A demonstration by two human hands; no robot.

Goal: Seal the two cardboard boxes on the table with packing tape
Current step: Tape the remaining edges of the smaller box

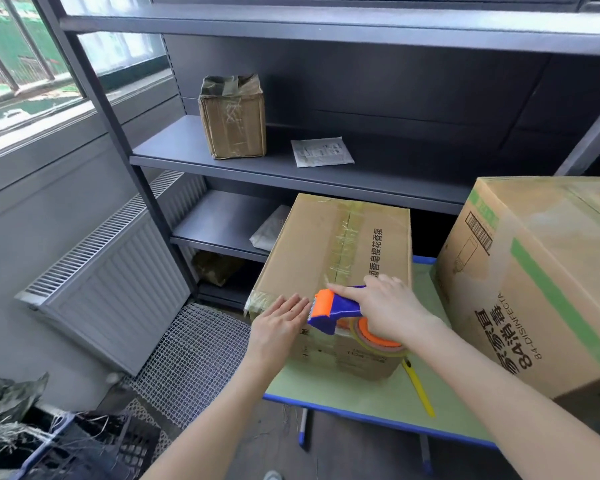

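Dispenser (335, 308) gripped by right hand (388, 310) at box (323, 237) edge | left hand (279, 318) flat — holding nothing

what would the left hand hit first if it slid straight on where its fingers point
Probably the tape dispenser, just ahead of the left hand on the smaller box; depth is unclear.
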